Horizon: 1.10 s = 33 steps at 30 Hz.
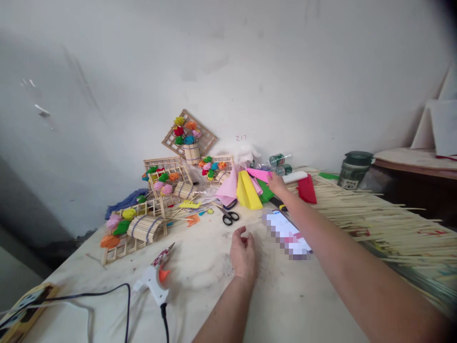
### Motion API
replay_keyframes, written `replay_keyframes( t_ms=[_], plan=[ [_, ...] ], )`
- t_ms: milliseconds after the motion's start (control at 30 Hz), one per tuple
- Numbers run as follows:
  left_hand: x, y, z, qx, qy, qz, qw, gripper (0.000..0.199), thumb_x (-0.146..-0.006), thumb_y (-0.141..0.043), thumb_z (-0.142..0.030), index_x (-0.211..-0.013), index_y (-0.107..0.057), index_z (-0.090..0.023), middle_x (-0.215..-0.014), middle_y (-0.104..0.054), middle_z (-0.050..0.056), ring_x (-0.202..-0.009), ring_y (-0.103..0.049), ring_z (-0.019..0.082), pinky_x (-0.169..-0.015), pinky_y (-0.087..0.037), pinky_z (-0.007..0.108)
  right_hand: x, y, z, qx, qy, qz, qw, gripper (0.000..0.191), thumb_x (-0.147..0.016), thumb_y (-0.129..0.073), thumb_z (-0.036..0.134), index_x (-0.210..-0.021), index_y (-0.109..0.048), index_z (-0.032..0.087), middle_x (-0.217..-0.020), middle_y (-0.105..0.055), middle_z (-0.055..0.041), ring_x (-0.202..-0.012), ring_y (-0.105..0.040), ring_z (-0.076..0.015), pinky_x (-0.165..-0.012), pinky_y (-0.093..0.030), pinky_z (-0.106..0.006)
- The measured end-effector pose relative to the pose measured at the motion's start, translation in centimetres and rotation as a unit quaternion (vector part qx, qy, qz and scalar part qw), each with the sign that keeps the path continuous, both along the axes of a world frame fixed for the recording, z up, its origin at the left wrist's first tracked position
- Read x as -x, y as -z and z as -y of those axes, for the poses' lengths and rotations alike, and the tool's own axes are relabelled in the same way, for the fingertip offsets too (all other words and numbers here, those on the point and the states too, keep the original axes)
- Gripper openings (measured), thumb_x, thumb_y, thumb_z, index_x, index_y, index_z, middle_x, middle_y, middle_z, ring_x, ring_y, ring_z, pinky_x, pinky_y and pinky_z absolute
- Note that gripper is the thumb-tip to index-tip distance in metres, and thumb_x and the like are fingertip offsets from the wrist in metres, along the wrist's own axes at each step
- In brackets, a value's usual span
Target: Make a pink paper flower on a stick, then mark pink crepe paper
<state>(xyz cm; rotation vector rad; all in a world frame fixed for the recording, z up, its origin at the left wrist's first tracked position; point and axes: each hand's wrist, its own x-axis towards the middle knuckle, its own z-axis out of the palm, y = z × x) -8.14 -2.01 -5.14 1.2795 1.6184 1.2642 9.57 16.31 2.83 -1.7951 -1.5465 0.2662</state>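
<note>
My right hand [277, 183] reaches far across the table, its fingers closed on a bright pink paper [260, 175]. Around it lie a yellow paper [248, 191], a light pink paper [227, 189] and a green paper [266, 192]. My left hand [243, 252] rests on the tabletop with its fingers curled but apart, holding nothing. Just beyond it are black-handled scissors [230, 217]. A lit phone [287, 233] lies between my left hand and my right forearm.
Stick frames with paper flowers [143, 228] stand at the left. A white glue gun [153, 281] with a cord lies at the front left, near a power strip [28, 305]. Thin wooden sticks [350, 209] cover the right side, before a dark jar [354, 169].
</note>
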Motion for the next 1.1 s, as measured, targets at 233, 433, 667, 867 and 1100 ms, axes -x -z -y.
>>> replay_keyframes(
  t_ms=[233, 433, 667, 867, 1100],
  plan=[
    [0.1, 0.2, 0.1, -0.028, -0.003, 0.026, 0.999, 0.035, -0.077, -0.045, -0.038, -0.106, -0.051, -0.019, -0.072, -0.054, 0.002, -0.066, -0.054, 0.016, -0.063, -0.041, 0.028, 0.3, -1.7, 1.8, -0.024, 0.056, -0.216, 0.975, 0.042, -0.088, -0.022, 0.025, -0.124, -0.036, 0.007, -0.083, -0.064, -0.014, -0.06, -0.062, -0.0167, -0.05, -0.049, -0.026],
    [0.3, 0.4, 0.0, -0.09, -0.001, 0.085, 0.992, 0.031, -0.076, -0.048, -0.037, -0.099, -0.052, -0.017, -0.088, -0.059, 0.006, -0.069, -0.055, 0.014, -0.065, -0.042, 0.027, 0.3, -3.2, 5.8, -0.08, 0.058, -0.318, 0.943, 0.04, -0.086, -0.026, 0.025, -0.12, -0.038, 0.009, -0.089, -0.064, -0.0138, -0.068, -0.064, -0.0172, -0.054, -0.053, -0.026],
    [1.3, -3.0, -0.3, -0.068, 0.053, 0.293, 0.952, 0.04, -0.069, -0.06, -0.041, -0.098, -0.05, -0.015, -0.103, -0.057, 0.011, -0.078, -0.059, 0.016, -0.064, -0.045, 0.027, 3.8, -3.1, 14.3, -0.161, -0.101, -0.541, 0.819, 0.023, -0.07, -0.05, 0.016, -0.093, -0.052, 0.015, -0.084, -0.063, -0.0053, -0.063, -0.062, -0.0152, -0.059, -0.055, -0.029],
    [3.5, -6.5, -0.7, -0.034, 0.115, 0.496, 0.86, 0.05, -0.072, -0.046, -0.061, -0.096, -0.052, -0.018, -0.105, -0.058, 0.011, -0.089, -0.058, 0.018, -0.073, -0.047, 0.029, 8.8, 0.6, 20.2, -0.033, -0.198, -0.67, 0.715, 0.016, -0.066, -0.051, 0.016, -0.082, -0.056, 0.015, -0.066, -0.062, -0.0029, -0.053, -0.058, -0.0135, -0.051, -0.05, -0.026],
    [5.9, -6.0, 1.8, -0.159, 0.049, 0.438, 0.883, 0.045, -0.066, -0.062, -0.049, -0.093, -0.055, -0.014, -0.087, -0.062, 0.008, -0.078, -0.06, 0.019, -0.071, -0.048, 0.031, 11.5, 4.1, 22.2, 0.047, -0.223, -0.503, 0.833, 0.031, -0.067, -0.054, 0.031, -0.093, -0.056, 0.016, -0.093, -0.062, -0.0082, -0.08, -0.059, -0.0207, -0.065, -0.048, -0.032]
  ],
)
